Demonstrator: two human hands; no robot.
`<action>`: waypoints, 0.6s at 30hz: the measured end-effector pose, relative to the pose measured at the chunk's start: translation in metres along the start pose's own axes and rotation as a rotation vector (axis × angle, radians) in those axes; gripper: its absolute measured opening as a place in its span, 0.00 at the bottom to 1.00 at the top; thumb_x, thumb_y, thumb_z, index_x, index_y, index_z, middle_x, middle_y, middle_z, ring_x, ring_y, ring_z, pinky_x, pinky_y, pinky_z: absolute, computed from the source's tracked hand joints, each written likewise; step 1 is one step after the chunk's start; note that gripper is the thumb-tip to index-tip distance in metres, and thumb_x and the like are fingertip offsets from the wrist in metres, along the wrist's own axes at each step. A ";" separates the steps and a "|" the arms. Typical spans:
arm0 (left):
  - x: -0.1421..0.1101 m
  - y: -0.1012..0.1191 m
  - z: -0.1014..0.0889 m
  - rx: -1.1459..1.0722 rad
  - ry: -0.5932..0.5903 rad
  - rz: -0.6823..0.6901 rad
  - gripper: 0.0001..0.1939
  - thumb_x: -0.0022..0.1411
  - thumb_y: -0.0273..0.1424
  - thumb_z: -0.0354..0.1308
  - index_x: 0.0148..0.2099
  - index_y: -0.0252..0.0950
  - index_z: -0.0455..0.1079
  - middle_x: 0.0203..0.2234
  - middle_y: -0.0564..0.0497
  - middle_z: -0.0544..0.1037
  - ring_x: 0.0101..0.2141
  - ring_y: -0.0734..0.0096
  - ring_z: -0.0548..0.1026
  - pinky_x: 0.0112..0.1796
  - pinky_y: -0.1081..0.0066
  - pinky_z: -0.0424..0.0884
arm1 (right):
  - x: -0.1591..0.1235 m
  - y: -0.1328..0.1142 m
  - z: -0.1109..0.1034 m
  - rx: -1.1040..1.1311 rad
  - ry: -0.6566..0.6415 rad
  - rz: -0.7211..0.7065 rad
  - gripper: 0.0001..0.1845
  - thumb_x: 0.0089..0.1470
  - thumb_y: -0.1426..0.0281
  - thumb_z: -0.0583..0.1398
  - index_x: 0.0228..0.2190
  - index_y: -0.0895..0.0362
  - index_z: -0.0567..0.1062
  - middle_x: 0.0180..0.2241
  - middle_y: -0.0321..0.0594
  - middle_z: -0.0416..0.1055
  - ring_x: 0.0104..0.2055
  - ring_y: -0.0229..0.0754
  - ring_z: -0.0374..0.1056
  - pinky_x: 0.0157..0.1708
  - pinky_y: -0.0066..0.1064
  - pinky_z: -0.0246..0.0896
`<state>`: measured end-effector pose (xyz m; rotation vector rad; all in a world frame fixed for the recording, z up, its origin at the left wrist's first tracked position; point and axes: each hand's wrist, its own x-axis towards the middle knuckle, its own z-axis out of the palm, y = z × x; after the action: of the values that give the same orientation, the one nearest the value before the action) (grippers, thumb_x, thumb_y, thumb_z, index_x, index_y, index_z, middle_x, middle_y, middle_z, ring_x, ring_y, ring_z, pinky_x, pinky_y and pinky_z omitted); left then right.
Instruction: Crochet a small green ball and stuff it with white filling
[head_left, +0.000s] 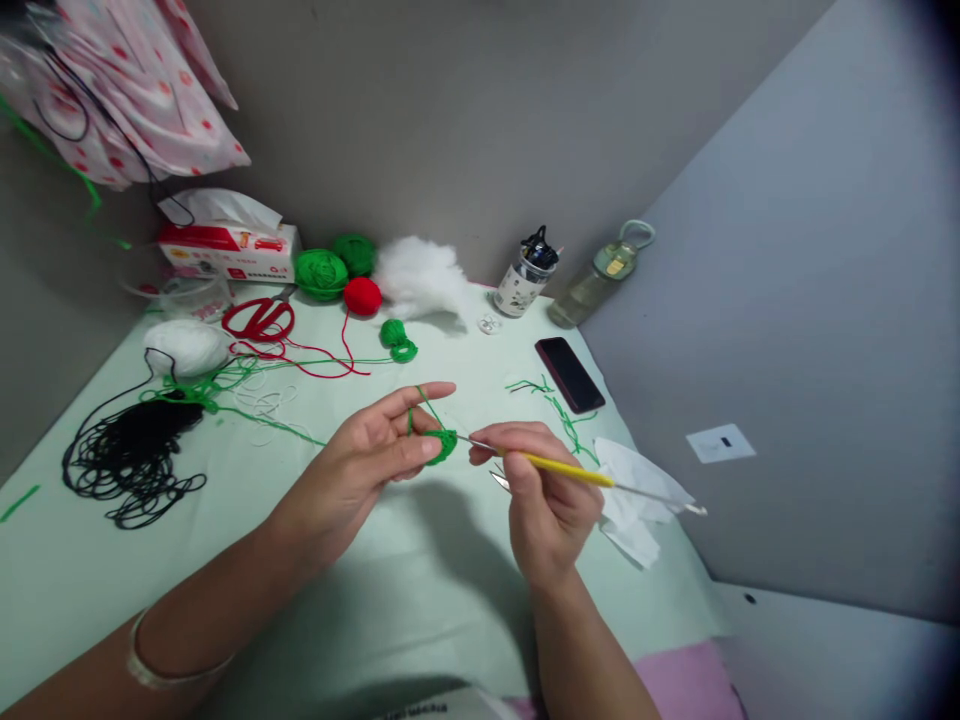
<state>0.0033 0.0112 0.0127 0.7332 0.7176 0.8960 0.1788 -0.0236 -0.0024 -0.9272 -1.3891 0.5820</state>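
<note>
My left hand (382, 440) pinches a small green crochet piece (444, 447) between thumb and fingers, with green yarn (429, 402) looped over the raised index finger. My right hand (544, 490) grips a crochet hook (566, 469) with a yellow handle, held like a pen. One metal end of the hook meets the edge of the green piece; its other end juts out to the right past the hand. Behind the right fingers, a small pointed metal tip (499, 481) shows on the table, mostly hidden.
Black yarn (150, 450), a white yarn ball (186, 347) and red-handled scissors (259, 320) lie left. Green balls (321, 274), a red ball (363, 296) and white stuffing (421, 280) sit behind. At right are a phone (570, 374), a bottle (596, 280) and tissue (637, 500).
</note>
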 end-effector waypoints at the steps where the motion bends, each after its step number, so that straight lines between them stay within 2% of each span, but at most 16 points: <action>1: 0.000 0.000 -0.001 0.028 0.011 0.024 0.23 0.58 0.30 0.70 0.57 0.41 0.77 0.32 0.54 0.71 0.30 0.76 0.63 0.31 0.76 0.61 | 0.001 0.000 0.000 0.067 0.025 0.058 0.10 0.65 0.71 0.59 0.40 0.51 0.82 0.35 0.40 0.79 0.32 0.42 0.75 0.30 0.37 0.73; 4: -0.001 -0.002 -0.002 0.072 0.029 0.056 0.21 0.58 0.31 0.70 0.54 0.42 0.78 0.33 0.54 0.71 0.32 0.75 0.65 0.34 0.75 0.63 | 0.004 0.002 0.001 0.272 0.063 0.204 0.09 0.65 0.68 0.60 0.36 0.53 0.81 0.32 0.39 0.78 0.28 0.39 0.74 0.26 0.34 0.72; 7: -0.002 -0.007 0.000 0.089 -0.004 0.053 0.21 0.59 0.32 0.69 0.55 0.44 0.78 0.34 0.53 0.73 0.36 0.73 0.69 0.39 0.74 0.66 | 0.004 0.004 0.004 0.311 0.012 0.222 0.09 0.64 0.67 0.61 0.36 0.52 0.82 0.33 0.39 0.78 0.31 0.39 0.73 0.29 0.33 0.71; 11: -0.002 -0.015 0.004 0.103 -0.011 0.080 0.21 0.60 0.33 0.69 0.56 0.46 0.77 0.37 0.52 0.76 0.40 0.71 0.72 0.45 0.72 0.68 | 0.000 0.005 0.009 0.105 -0.015 0.120 0.09 0.64 0.69 0.60 0.39 0.51 0.82 0.35 0.40 0.79 0.35 0.42 0.73 0.33 0.36 0.71; 13: -0.003 -0.018 0.006 0.110 0.047 0.113 0.22 0.59 0.32 0.70 0.56 0.47 0.77 0.35 0.54 0.75 0.38 0.72 0.72 0.43 0.73 0.68 | -0.004 0.004 0.009 -0.009 -0.017 0.062 0.11 0.65 0.72 0.59 0.42 0.49 0.82 0.36 0.40 0.79 0.36 0.42 0.73 0.33 0.36 0.71; 15: -0.003 -0.018 0.007 0.078 0.101 0.122 0.23 0.58 0.32 0.71 0.57 0.46 0.77 0.35 0.54 0.75 0.37 0.73 0.72 0.41 0.74 0.68 | -0.009 0.003 0.009 -0.190 -0.066 -0.060 0.15 0.63 0.76 0.60 0.46 0.47 0.81 0.40 0.41 0.78 0.41 0.44 0.74 0.37 0.38 0.72; 18: -0.001 -0.017 0.008 -0.047 0.071 0.012 0.23 0.58 0.34 0.71 0.57 0.43 0.77 0.34 0.53 0.74 0.32 0.76 0.69 0.34 0.77 0.66 | -0.013 0.002 0.006 -0.441 -0.159 -0.259 0.23 0.60 0.79 0.62 0.51 0.44 0.79 0.47 0.43 0.77 0.48 0.47 0.74 0.43 0.40 0.73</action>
<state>0.0164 0.0012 0.0041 0.6672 0.7536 0.9503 0.1714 -0.0316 -0.0120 -1.0397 -1.7911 0.1545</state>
